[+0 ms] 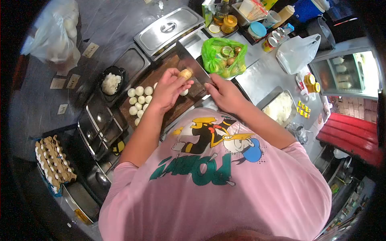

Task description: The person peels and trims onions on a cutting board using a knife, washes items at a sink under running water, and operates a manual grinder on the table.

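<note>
Between the fingertips of my left hand [171, 88] is a small yellow-brown round vegetable [185, 74]; whether it is an onion or a potato I cannot tell. My right hand [219, 91] is closed at the corner of a broad cleaver [195, 66], its wide blade standing beside the vegetable. The handle is mostly hidden by the fingers. Beneath both hands lies a brown wooden cutting board [169, 66]. Several smooth white balls [140, 100] sit clustered on it, left of my left forearm. One more white ball [184, 92] shows under that hand.
A green plastic bag [209, 52] of brown round vegetables stands beyond the cleaver. Steel lids [169, 27] and a bowl of white food [112, 83] lie to the left. At right are a tray of white shreds [279, 109] and a white bag [297, 54]. Egg trays [52, 160] sit lower left.
</note>
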